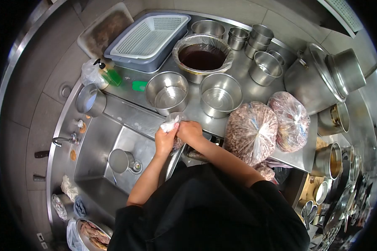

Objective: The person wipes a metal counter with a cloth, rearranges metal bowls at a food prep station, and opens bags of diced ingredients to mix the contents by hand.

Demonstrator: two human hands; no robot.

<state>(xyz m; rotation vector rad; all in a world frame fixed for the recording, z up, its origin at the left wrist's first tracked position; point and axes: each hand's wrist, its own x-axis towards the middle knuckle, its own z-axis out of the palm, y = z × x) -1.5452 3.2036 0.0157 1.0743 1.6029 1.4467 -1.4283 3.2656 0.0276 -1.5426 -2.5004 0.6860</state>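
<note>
My left hand (165,140) is closed around the gathered top of a clear plastic bag (170,124), whose whitish, crumpled end sticks up above the thumb. Right beside it, my right hand (189,131) also grips the bag, its fingers curled. Part of the bag hangs below my hands with something brownish inside, mostly hidden by my wrists. Just beyond my hands stand two bare steel pots, one on the left (167,93) and one on the right (220,95). To the right sits a large tied bag of small pinkish-brown pieces (251,131).
A steel sink (132,140) with a long-handled pot (121,160) lies to the left. Behind stand a plastic-lined pot of dark liquid (202,57), a white basket (153,35) in a grey tub, and a green soap bottle (111,76). Another filled bag (289,121) and a big pot (310,79) are right.
</note>
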